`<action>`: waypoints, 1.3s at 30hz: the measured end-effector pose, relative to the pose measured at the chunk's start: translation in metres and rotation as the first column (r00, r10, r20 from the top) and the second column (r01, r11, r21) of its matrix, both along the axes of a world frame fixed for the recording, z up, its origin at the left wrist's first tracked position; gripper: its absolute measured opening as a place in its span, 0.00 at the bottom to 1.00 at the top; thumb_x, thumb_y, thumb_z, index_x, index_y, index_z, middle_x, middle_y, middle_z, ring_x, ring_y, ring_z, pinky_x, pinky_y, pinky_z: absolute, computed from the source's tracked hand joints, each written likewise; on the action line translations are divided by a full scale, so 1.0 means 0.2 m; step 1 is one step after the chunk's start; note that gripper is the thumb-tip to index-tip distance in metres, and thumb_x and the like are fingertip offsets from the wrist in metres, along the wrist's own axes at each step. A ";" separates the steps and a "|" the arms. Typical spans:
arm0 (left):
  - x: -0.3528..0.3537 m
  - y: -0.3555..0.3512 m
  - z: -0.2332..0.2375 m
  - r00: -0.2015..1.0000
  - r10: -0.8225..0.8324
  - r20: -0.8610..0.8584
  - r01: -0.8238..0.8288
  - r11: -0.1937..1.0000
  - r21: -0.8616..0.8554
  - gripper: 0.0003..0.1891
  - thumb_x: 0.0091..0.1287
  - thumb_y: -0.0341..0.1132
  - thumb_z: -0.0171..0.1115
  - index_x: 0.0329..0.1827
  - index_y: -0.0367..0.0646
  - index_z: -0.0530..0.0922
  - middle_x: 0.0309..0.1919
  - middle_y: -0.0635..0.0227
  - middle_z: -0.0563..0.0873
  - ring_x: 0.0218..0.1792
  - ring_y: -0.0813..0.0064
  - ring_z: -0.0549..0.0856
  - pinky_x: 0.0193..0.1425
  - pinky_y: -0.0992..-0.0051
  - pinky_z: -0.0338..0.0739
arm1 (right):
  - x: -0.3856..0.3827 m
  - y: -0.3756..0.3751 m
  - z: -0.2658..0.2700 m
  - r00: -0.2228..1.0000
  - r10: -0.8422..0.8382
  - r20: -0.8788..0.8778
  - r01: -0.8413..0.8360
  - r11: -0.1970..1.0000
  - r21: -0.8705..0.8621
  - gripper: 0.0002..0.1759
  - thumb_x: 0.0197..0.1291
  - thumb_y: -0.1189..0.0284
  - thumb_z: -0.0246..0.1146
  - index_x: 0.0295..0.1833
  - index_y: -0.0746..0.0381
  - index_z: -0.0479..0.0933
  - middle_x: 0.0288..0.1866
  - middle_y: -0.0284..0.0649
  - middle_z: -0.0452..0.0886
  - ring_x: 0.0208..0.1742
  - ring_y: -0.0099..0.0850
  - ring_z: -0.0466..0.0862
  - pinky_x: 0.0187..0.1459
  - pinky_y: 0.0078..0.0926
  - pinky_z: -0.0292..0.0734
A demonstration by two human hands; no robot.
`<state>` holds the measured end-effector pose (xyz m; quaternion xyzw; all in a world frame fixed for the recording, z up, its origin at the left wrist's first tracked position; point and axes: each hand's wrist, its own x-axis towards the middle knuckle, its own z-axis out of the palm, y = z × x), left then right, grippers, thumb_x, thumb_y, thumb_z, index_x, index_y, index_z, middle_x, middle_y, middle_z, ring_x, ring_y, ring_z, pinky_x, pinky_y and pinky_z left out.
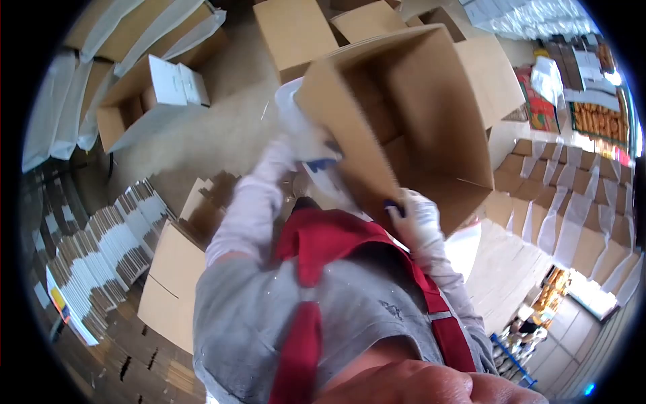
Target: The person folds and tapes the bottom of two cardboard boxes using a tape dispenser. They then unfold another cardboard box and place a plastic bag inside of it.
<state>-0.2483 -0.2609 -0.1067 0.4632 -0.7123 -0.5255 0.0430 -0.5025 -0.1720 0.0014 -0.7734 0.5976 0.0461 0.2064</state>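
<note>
A large open cardboard box (441,101) is tilted in front of me, its open top facing up toward me and its inside bare. My right hand (418,219), in a white glove with dark blue fingertips, is closed over the box's near rim. Against the box's left outer side is my left hand (313,149), gloved in white and blue and smeared by motion. Its fingers are too blurred to show whether they grip. Whitish translucent plastic (291,111) lies along that side of the box, partly behind the left hand.
More cardboard boxes (296,34) stand beyond the held one. At left are an open carton (121,118) and stacks of flattened cardboard (114,236). Rows of boxes with plastic liners (565,202) stand at right. Concrete floor (225,124) shows between them.
</note>
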 end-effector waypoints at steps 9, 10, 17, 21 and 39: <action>-0.05 -0.52 0.50 0.771 0.409 0.488 -0.070 0.816 -0.574 0.24 0.64 0.53 0.51 0.56 0.45 0.72 0.46 0.54 0.81 0.50 0.55 0.79 0.54 0.61 0.71 | -0.39 -0.16 0.06 0.971 -0.125 0.203 0.208 0.861 -0.465 0.31 0.51 0.59 0.63 0.62 0.52 0.67 0.60 0.49 0.69 0.63 0.51 0.64 0.62 0.51 0.54; -0.03 -0.58 0.44 0.762 0.416 0.497 -0.060 0.808 -0.585 0.22 0.64 0.51 0.51 0.54 0.46 0.73 0.45 0.54 0.81 0.49 0.54 0.79 0.53 0.61 0.72 | -0.52 -0.17 -0.03 0.945 -0.320 -0.064 0.228 0.786 -0.574 0.36 0.50 0.57 0.63 0.66 0.47 0.62 0.64 0.48 0.64 0.65 0.51 0.61 0.63 0.51 0.54; 0.12 -0.66 0.21 0.749 0.423 0.509 0.043 0.737 -0.675 0.21 0.62 0.47 0.52 0.53 0.44 0.73 0.43 0.48 0.81 0.48 0.50 0.78 0.50 0.57 0.72 | -0.58 -0.19 -0.30 0.908 -0.374 0.188 0.418 0.775 -0.475 0.35 0.47 0.66 0.64 0.65 0.46 0.64 0.64 0.52 0.61 0.62 0.53 0.61 0.64 0.45 0.56; 0.20 -0.66 0.16 0.802 0.397 0.447 -0.015 0.761 -0.649 0.24 0.64 0.46 0.54 0.61 0.45 0.69 0.52 0.50 0.78 0.53 0.52 0.77 0.57 0.64 0.70 | -0.59 -0.14 -0.35 0.879 -0.397 0.266 0.478 0.740 -0.473 0.33 0.49 0.58 0.63 0.63 0.44 0.65 0.63 0.53 0.61 0.61 0.57 0.60 0.61 0.49 0.59; -2.40 0.53 0.13 0.987 -0.088 -0.137 0.139 0.895 0.424 0.24 0.58 0.20 0.57 0.61 0.34 0.69 0.55 0.57 0.77 0.58 0.70 0.74 0.60 0.74 0.68 | -2.38 1.37 -1.82 0.233 -0.966 -0.111 0.965 0.243 -0.095 0.33 0.62 0.54 0.48 0.71 0.53 0.55 0.75 0.40 0.45 0.75 0.42 0.46 0.70 0.53 0.35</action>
